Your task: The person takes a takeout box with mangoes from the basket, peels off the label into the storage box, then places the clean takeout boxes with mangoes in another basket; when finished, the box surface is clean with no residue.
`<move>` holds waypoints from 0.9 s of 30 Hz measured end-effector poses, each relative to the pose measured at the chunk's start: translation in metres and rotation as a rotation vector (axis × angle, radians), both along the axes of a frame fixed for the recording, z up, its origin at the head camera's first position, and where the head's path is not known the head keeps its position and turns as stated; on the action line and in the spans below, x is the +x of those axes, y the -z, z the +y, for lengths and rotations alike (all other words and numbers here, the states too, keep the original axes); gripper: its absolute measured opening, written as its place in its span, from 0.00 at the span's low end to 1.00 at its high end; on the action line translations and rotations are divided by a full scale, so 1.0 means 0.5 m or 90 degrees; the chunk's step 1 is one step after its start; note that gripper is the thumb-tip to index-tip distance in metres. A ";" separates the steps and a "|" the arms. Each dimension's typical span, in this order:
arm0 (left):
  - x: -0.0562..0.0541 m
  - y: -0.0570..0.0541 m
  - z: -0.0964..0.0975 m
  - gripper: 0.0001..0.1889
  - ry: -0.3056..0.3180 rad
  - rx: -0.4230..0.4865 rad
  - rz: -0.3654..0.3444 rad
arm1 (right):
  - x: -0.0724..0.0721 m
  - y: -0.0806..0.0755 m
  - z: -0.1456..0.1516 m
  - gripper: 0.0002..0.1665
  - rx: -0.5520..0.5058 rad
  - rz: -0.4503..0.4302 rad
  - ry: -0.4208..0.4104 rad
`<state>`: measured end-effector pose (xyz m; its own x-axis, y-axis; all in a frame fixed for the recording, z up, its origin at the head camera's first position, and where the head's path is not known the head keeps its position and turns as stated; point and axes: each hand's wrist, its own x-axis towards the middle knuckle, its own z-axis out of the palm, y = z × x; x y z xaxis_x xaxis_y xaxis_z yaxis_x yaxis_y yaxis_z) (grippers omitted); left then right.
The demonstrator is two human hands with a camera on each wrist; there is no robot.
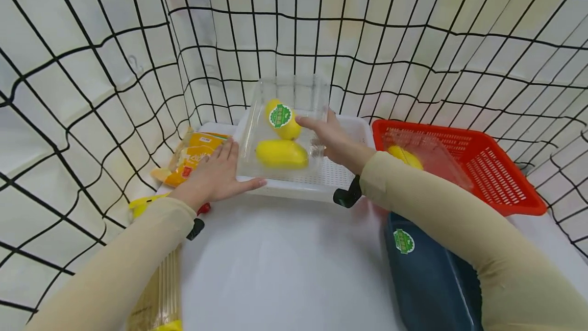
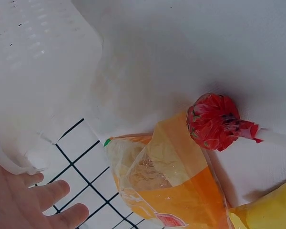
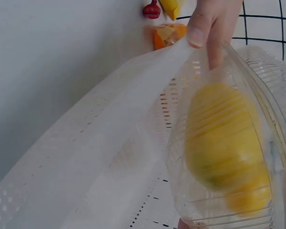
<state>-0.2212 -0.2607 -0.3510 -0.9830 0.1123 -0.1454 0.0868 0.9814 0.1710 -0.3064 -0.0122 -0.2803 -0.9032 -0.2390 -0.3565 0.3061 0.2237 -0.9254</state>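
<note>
My right hand point(image 1: 337, 139) grips the right side of a clear plastic box point(image 1: 248, 155), with its thumb near the fruit. Two yellow fruits that look like lemons lie in the box: a stickered one point(image 1: 290, 129) and a longer one point(image 1: 281, 154). The box is tilted over a white perforated basket point(image 1: 335, 172). At the basket's front left corner my left hand point(image 1: 213, 175) touches the rim, fingers straight and thumb spread; its thumb point(image 3: 196, 37) and a finger also show in the right wrist view.
An orange-and-clear food packet point(image 1: 197, 155) lies left, near a red-wrapped lollipop point(image 2: 213, 121) and a long noodle packet point(image 1: 158, 290). On the right stand a red basket point(image 1: 500, 172), holding a yellow fruit point(image 1: 405, 157) under clear plastic, and a dark blue bin point(image 1: 427, 269). Black wire mesh surrounds the table.
</note>
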 end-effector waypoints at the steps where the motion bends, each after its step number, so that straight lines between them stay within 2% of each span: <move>1: -0.001 0.000 0.001 0.69 0.001 -0.001 0.000 | 0.007 -0.009 0.009 0.63 -0.012 0.004 0.005; 5: -0.002 -0.003 0.003 0.70 0.003 0.000 0.004 | 0.034 -0.040 0.048 0.55 -0.065 0.037 0.002; 9: 0.000 -0.006 0.007 0.70 0.005 0.009 0.009 | 0.072 -0.055 0.084 0.44 -0.091 0.086 -0.033; 14: 0.000 -0.009 0.007 0.66 0.028 -0.001 0.019 | 0.142 -0.056 0.124 0.43 -0.100 0.092 -0.057; 18: -0.005 -0.006 0.003 0.65 0.038 -0.017 0.010 | 0.202 -0.038 0.155 0.44 -0.116 0.086 -0.086; 23: -0.008 -0.003 0.003 0.65 0.039 -0.018 0.008 | 0.274 0.012 0.185 0.42 -0.151 0.084 -0.146; 27: -0.010 -0.001 0.005 0.61 0.044 -0.020 0.015 | 0.329 0.052 0.199 0.43 -0.163 0.051 -0.182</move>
